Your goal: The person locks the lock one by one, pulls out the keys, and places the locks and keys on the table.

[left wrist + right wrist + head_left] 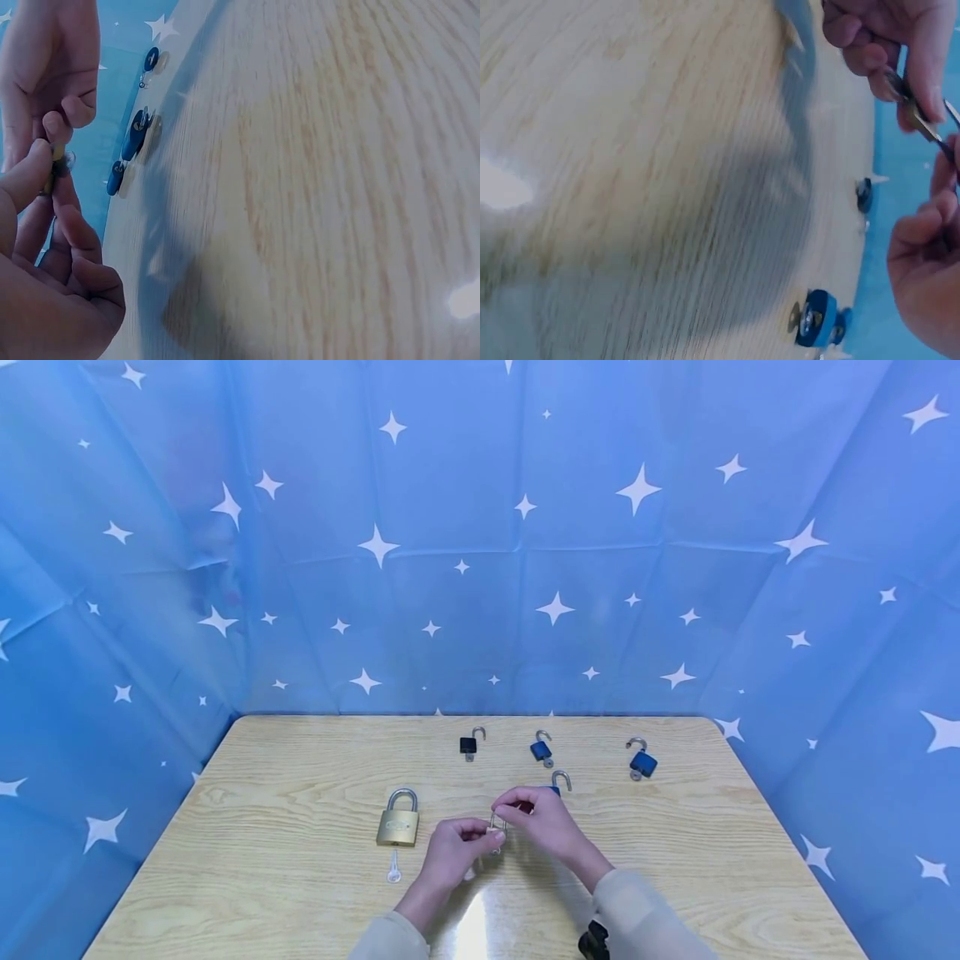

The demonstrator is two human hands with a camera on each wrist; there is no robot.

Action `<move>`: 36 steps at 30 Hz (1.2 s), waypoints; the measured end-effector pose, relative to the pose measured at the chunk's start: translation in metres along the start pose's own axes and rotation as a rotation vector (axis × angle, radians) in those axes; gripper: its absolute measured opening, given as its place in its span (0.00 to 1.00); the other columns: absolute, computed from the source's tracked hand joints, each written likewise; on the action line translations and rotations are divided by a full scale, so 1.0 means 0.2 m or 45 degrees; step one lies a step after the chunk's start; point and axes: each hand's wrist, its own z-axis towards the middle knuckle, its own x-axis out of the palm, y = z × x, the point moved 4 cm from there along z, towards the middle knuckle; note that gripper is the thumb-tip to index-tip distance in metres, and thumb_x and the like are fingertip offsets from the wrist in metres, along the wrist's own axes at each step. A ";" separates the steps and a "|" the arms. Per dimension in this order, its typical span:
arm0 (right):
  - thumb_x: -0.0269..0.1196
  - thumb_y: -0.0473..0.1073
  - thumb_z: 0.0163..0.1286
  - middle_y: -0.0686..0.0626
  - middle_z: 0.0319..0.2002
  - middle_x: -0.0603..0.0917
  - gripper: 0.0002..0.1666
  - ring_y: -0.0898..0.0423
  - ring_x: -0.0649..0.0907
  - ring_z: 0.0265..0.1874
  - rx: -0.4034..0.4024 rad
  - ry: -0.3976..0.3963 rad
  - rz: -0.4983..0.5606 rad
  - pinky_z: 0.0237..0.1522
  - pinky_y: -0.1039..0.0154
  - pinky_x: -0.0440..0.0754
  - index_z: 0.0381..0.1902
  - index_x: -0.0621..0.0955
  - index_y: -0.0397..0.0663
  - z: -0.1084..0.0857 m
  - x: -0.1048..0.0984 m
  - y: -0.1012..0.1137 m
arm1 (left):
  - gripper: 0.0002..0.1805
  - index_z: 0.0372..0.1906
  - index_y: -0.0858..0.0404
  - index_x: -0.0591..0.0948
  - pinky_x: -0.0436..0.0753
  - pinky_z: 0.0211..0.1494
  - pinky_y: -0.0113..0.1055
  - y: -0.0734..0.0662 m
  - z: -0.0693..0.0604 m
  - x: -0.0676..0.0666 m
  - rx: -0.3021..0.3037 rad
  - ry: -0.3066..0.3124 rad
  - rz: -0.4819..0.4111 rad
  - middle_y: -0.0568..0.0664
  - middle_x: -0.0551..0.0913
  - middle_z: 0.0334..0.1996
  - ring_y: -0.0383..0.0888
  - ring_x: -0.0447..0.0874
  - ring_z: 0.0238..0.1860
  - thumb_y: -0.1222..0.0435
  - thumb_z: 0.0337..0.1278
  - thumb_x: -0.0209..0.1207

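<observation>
In the head view, my left hand [450, 853] pinches a small brass padlock [495, 830] between thumb and fingers. My right hand [549, 820] has its fingertips at the top of that lock's shackle. The right wrist view shows the lock's brass body [922, 124] edge-on, with a key [895, 84] at its lower end, and the shackle running toward my right fingers. Whether the shackle is latched is hidden. Behind my right hand, a blue padlock [555, 790] with a raised shackle is partly covered, and a dark red object [526, 807] shows under the fingers.
On the wooden table [285, 893], a large brass padlock [397, 827] lies at left with a loose key [393, 867] below it. Toward the back are a black padlock [468, 745] and blue padlocks [541, 750], [642, 764], all with open shackles and keys.
</observation>
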 end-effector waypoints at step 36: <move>0.68 0.37 0.61 0.56 0.23 0.82 0.09 0.64 0.71 0.18 -0.013 -0.186 -0.237 0.21 0.70 0.70 0.24 0.82 0.56 -0.04 0.04 0.12 | 0.12 0.34 0.65 0.86 0.80 0.32 0.29 0.03 -0.01 0.01 0.034 -0.104 -0.030 0.50 0.86 0.29 0.37 0.79 0.27 0.61 0.48 0.71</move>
